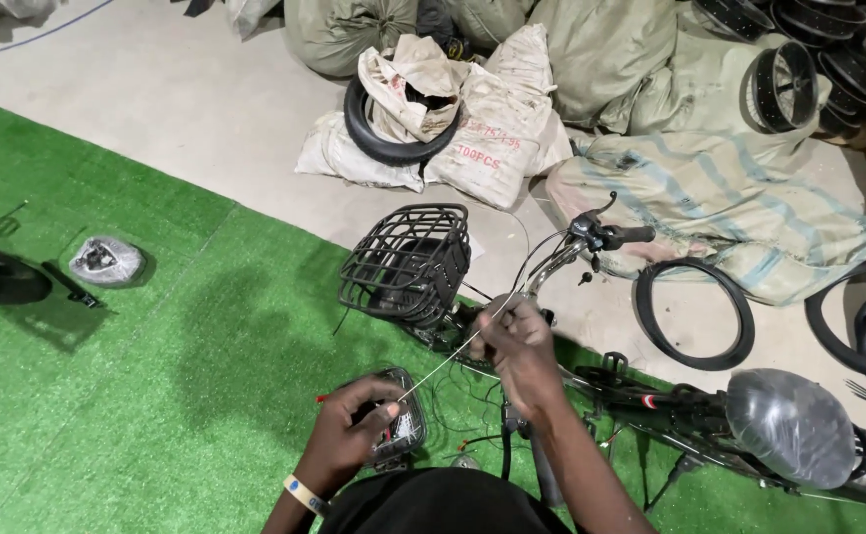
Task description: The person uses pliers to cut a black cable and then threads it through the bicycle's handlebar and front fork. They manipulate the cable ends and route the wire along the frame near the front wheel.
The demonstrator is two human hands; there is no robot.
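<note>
Hands busy: left hand (349, 425) gripped headlight unit (398, 430) low over green turf (106, 396); right hand (517, 341) pinched thin white wire (443, 364), stretched taut between them, beside black wire basket (408, 262) and handlebar (601, 235). Best kept taut, tugged gently, lamp steadied.

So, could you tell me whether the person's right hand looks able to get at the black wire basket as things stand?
Probably yes. The right hand sits just beside the black wire basket with nothing between them, but its fingers pinch a thin cable stretched to the left hand, so it isn't free.
</note>
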